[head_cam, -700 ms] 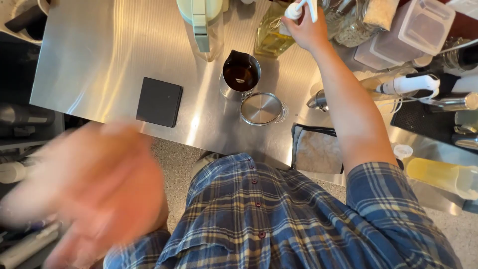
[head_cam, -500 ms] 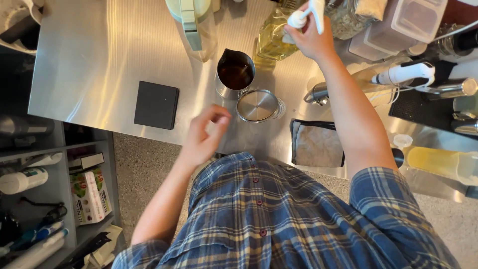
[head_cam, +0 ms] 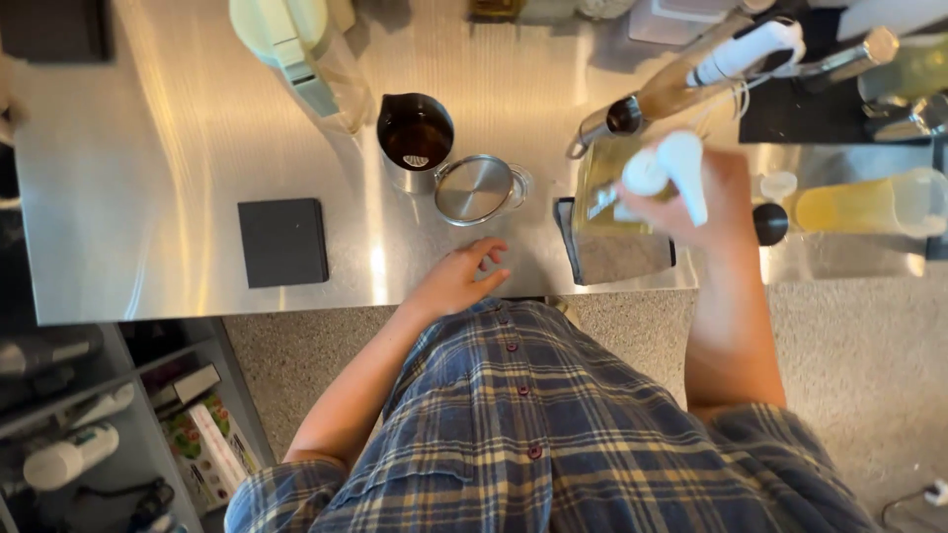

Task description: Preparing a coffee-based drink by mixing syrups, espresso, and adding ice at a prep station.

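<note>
My right hand [head_cam: 716,207] is wrapped tight around the neck of a clear spray bottle with a white trigger head [head_cam: 660,170], holding it up off the brushed steel counter [head_cam: 168,148] so that it hangs over the grey folded cloth [head_cam: 610,252] at the counter's near edge; the pale yellowish liquid inside shows through the plastic. My left hand [head_cam: 459,279] rests empty on the steel just by the edge, fingers loosely spread, holding nothing, well apart from the right. Just beyond it sits a round steel lid with a glass rim [head_cam: 479,190], touching or nearly touching a small steel pitcher of dark liquid [head_cam: 415,133], both kept within easy reach in the middle of the work area. A flat black square pad [head_cam: 283,242] lies alone to the left. A pale green kettle-like jug [head_cam: 296,49] stands at the far side. To the right lies a clear squeeze bottle of orange-yellow liquid [head_cam: 869,202] on its side. Below the counter, on a shelf at the left, I see a green and red printed carton [head_cam: 202,444] and a white bottle [head_cam: 69,459].
</note>
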